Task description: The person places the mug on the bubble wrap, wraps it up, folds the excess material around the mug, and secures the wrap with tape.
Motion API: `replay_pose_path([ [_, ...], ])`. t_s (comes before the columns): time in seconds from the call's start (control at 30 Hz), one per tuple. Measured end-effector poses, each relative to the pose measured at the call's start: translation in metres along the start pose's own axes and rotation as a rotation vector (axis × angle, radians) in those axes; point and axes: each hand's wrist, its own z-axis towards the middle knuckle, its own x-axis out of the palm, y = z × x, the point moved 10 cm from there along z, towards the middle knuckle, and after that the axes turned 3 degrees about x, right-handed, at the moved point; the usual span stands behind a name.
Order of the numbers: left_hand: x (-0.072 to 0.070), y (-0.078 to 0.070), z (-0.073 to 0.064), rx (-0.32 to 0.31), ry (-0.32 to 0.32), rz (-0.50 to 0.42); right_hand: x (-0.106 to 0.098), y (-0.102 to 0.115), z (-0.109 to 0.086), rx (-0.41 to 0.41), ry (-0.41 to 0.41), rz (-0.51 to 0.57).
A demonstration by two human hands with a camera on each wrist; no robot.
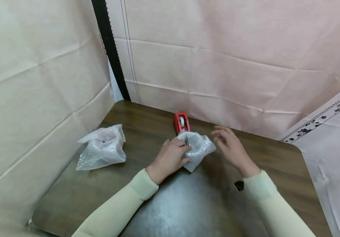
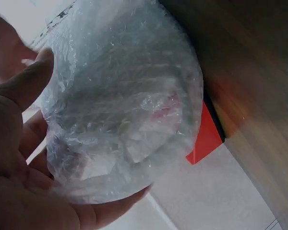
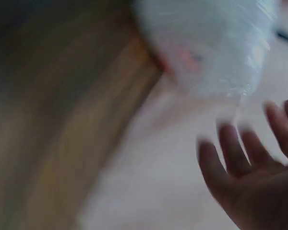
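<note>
A round bubble-wrapped bundle (image 1: 199,146), hollow at its top, is at the middle of the table. My left hand (image 1: 172,157) grips its near left side, with the fingers at the hollow and the thumb lower down. In the left wrist view the clear bubble wrap (image 2: 120,96) covers a rounded shape with faint pinkish-red marks, its exact kind hidden. My right hand (image 1: 227,144) is just to the right of the bundle, apart from it, holding nothing. Its fingers (image 3: 237,151) are spread and slightly bent in the right wrist view.
Behind the bundle stands a red tape dispenser (image 1: 182,122) with a roll of tape. A second bubble-wrapped bundle (image 1: 103,148) lies at the table's left edge. The brown table (image 1: 146,131) borders on cloth-covered walls (image 1: 217,65) at the back and left. A small dark object (image 1: 239,185) shows beside my right cuff.
</note>
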Motion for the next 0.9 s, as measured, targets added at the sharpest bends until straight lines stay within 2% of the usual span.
replay_pose_path([
  [0.03, -0.001, 0.001, -0.001, -0.013, -0.004, 0.024, 0.006, -0.016, 0.014, 0.131, 0.072, 0.074],
  [0.07, -0.002, 0.001, -0.001, -0.017, -0.008, 0.05, 0.015, -0.027, 0.026, 0.227, 0.156, 0.135],
  [0.13, -0.002, -0.002, -0.001, -0.005, -0.017, 0.094, 0.038, -0.042, 0.045, 0.326, 0.337, 0.197],
  [0.2, -0.002, -0.006, -0.001, 0.018, -0.031, 0.132, 0.06, -0.05, 0.059, 0.356, 0.502, 0.21],
  [0.27, -0.002, -0.009, -0.002, 0.037, -0.045, 0.156, 0.076, -0.053, 0.066, 0.351, 0.637, 0.191],
  [0.37, -0.005, -0.009, -0.004, 0.046, -0.053, 0.162, 0.09, -0.057, 0.073, 0.34, 0.735, 0.106],
  [0.47, -0.01, -0.007, -0.007, 0.059, -0.047, 0.175, 0.094, -0.059, 0.075, 0.307, 0.74, -0.011],
  [0.57, -0.016, -0.003, -0.011, 0.07, -0.032, 0.197, 0.097, -0.055, 0.076, 0.263, 0.687, -0.095],
  [0.73, -0.022, 0.008, -0.018, 0.061, 0.015, 0.19, 0.105, -0.043, 0.079, 0.172, 0.572, -0.108],
  [0.9, -0.023, 0.011, -0.019, 0.12, 0.065, 0.133, 0.106, -0.039, 0.077, 0.12, 0.435, -0.101],
])
